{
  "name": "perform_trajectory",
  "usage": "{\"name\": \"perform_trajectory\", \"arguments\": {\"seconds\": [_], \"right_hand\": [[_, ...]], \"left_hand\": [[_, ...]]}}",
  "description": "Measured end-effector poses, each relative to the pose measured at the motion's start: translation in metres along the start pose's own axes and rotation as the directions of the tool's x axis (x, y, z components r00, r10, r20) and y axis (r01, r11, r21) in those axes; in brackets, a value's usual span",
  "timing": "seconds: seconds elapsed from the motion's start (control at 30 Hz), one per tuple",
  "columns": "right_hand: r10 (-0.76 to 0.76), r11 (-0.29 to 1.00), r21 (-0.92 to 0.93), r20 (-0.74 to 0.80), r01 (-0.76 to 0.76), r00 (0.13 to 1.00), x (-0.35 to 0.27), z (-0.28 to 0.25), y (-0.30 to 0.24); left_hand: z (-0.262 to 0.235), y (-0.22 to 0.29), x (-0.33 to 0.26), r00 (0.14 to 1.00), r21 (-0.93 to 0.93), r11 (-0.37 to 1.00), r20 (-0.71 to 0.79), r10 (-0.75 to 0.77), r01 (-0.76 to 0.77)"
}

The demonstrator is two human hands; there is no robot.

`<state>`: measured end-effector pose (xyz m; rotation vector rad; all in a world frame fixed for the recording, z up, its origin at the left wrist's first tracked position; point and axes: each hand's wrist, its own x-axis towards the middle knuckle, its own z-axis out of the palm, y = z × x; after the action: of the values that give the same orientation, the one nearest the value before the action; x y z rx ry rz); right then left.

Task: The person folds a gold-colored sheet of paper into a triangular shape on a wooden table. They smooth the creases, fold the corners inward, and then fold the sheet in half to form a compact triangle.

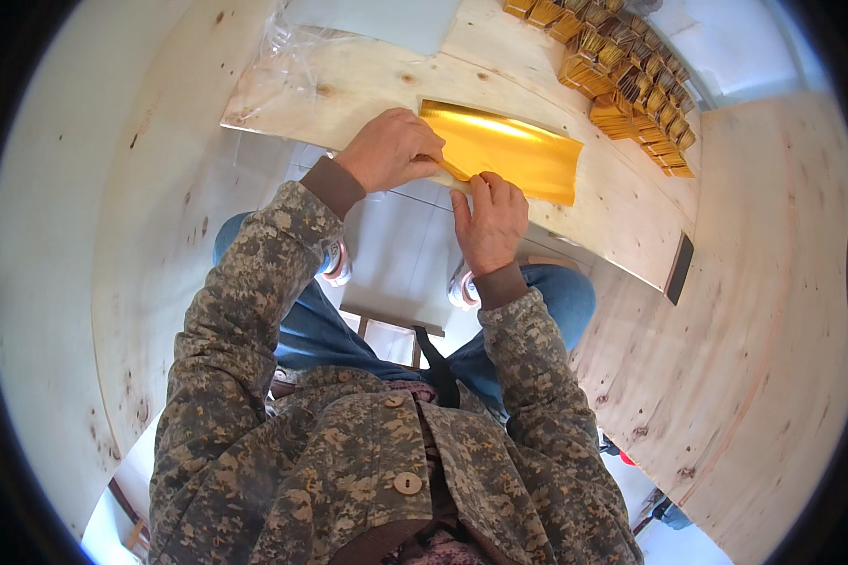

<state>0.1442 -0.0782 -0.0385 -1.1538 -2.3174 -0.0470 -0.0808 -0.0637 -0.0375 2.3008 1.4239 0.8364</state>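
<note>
A shiny gold foil sheet (513,151) lies on the wooden tabletop, stretching away to the right from my hands. My left hand (393,151) pinches its near left corner with closed fingers. Along the sheet's near edge, my right hand (492,218) has its fingers curled over the foil, thumb pointing up toward the left hand. Between the two hands the edge looks folded or rolled, at the table's front edge. The fingertips partly hide that fold.
Stacked bundles of folded gold paper (622,80) stand at the far right of the wooden table (499,89). Clear plastic wrap (287,61) and a pale sheet (377,21) lie at the far left. A dark strip (678,268) caps the table's right corner. Wooden panels rise on both sides.
</note>
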Motion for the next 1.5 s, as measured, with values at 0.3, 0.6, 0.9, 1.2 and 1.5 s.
{"name": "perform_trajectory", "arguments": {"seconds": [0.3, 0.6, 0.9, 1.2, 1.5], "right_hand": [[0.087, 0.996, 0.015, 0.008, -0.088, 0.996, 0.021, -0.004, 0.002], [0.322, 0.894, 0.275, 0.157, -0.354, 0.934, 0.038, -0.009, 0.02], [0.357, 0.82, 0.402, 0.196, -0.407, 0.913, 0.038, -0.005, 0.028], [0.382, 0.748, 0.483, 0.247, -0.455, 0.891, 0.036, -0.004, 0.033], [0.186, 0.917, 0.266, 0.373, -0.297, 0.909, 0.044, -0.009, 0.045]], "left_hand": [[0.001, 0.011, 0.038, 0.931, -0.106, 0.927, -0.032, -0.364, 0.359], [0.012, 0.032, 0.02, 0.956, 0.211, 0.973, -0.292, -0.029, 0.094], [0.025, 0.035, 0.004, 0.995, 0.268, 0.958, -0.041, -0.093, 0.101], [0.031, 0.035, 0.01, 0.98, 0.297, 0.941, 0.068, -0.188, 0.16], [0.036, 0.037, 0.011, 0.963, 0.317, 0.922, 0.079, -0.259, 0.222]]}}
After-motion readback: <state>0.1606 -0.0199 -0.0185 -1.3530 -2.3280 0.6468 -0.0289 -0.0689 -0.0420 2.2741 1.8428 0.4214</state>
